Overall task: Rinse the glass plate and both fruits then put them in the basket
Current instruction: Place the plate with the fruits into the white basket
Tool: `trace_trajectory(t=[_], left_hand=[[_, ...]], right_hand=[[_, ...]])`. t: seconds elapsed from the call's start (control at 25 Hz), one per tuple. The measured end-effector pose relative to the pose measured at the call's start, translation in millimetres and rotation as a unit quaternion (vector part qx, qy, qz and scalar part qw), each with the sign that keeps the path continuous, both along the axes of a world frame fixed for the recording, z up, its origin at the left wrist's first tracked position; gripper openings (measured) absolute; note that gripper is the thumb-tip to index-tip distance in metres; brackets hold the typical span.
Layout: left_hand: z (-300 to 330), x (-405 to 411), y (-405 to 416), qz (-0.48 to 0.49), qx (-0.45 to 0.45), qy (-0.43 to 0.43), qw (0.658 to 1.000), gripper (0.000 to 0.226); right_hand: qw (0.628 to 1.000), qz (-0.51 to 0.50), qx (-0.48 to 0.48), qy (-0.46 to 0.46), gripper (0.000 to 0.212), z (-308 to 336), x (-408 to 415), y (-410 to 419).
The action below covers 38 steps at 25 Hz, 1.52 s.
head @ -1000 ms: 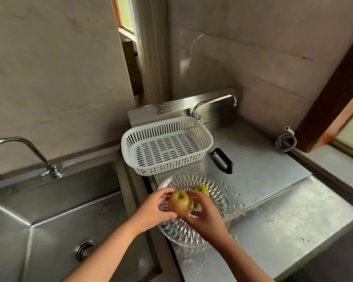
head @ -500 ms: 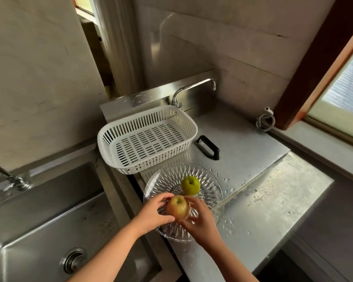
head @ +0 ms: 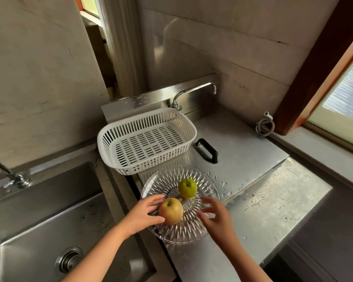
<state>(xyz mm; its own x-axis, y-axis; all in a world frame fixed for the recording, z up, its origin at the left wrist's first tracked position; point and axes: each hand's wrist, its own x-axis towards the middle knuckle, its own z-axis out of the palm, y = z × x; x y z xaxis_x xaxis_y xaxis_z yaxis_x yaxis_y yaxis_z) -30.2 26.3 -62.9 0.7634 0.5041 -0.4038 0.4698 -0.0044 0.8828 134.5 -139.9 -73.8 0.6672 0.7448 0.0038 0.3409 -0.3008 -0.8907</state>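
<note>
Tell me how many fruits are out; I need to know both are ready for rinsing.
2. The yellow-red fruit is in the left hand over the glass plate; the green fruit sits on the plate. None seems hidden.

Pale stone walls (head: 222,33) meet a steel counter (head: 269,210); daylight enters a wood-framed window (head: 342,94) at right.
</note>
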Motion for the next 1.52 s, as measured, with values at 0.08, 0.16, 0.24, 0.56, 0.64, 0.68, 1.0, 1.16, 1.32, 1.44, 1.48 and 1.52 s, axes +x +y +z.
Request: trace_trajectory(t=[0.08, 0.16, 0.24, 0.56, 0.64, 0.68, 1.0, 1.16, 1.32, 1.44, 1.48, 1.52], left_hand=[[6.4, -5.5, 6.2, 0.054, -0.007, -0.016, 0.998, 0.054], [11.9, -10.2, 11.8, 0.166, 0.003, -0.032, 0.986, 0.035], [12.3, -13.8, 13.8, 0.271, 0.027, -0.013, 0.962, 0.025], [-3.8, -11.4, -1.8, 0.307, -0.186, 0.042, 0.932, 0.044], [-4.3, -10.6, -1.2, 0.306, -0.186, 0.038, 0.933, 0.045], [-3.1, -10.5, -1.3, 0.305, -0.187, 0.036, 0.933, 0.045], [25.3, -27.3, -14.9, 0.309, -0.207, -0.014, 0.928, 0.043], [43.6, -36.8, -20.7, 0.318, -0.209, -0.053, 0.923, 0.041], [69.2, -39.1, -5.8, 0.313, -0.195, -0.096, 0.925, 0.04], [84.0, -36.8, 9.3, 0.318, -0.19, -0.114, 0.922, 0.041], [87.3, -36.0, 14.7, 0.321, -0.188, -0.117, 0.921, 0.041], [90.6, -35.1, 19.8, 0.322, -0.185, -0.118, 0.921, 0.041]], right_hand=[[0.997, -0.072, -0.024, -0.023, 0.031, 4.4, 18.0, -3.3], [0.99, -0.115, -0.072, -0.022, 0.036, 5.6, 34.8, -5.8], [0.985, -0.108, -0.135, 0.025, 0.049, 4.6, 43.9, -4.5], [0.951, -0.093, -0.172, 0.239, 0.051, 2.8, 42.9, 5.1], [0.947, -0.096, -0.16, 0.262, 0.052, 4.6, 44.7, 4.0], [0.944, -0.095, -0.154, 0.275, 0.052, 5.9, 45.9, 2.7], [0.925, -0.036, -0.097, 0.367, 0.052, 30.9, 57.7, -12.4], [0.926, 0.017, -0.078, 0.368, 0.051, 58.3, 66.2, -9.6], [0.928, 0.058, -0.039, 0.367, 0.046, 85.1, 72.2, 6.3], [0.928, 0.078, -0.017, 0.364, 0.044, 99.1, 78.1, 25.3], [0.929, 0.085, -0.015, 0.361, 0.044, 101.8, 80.5, 32.0], [0.929, 0.092, -0.013, 0.357, 0.043, 104.3, 82.9, 38.6]])
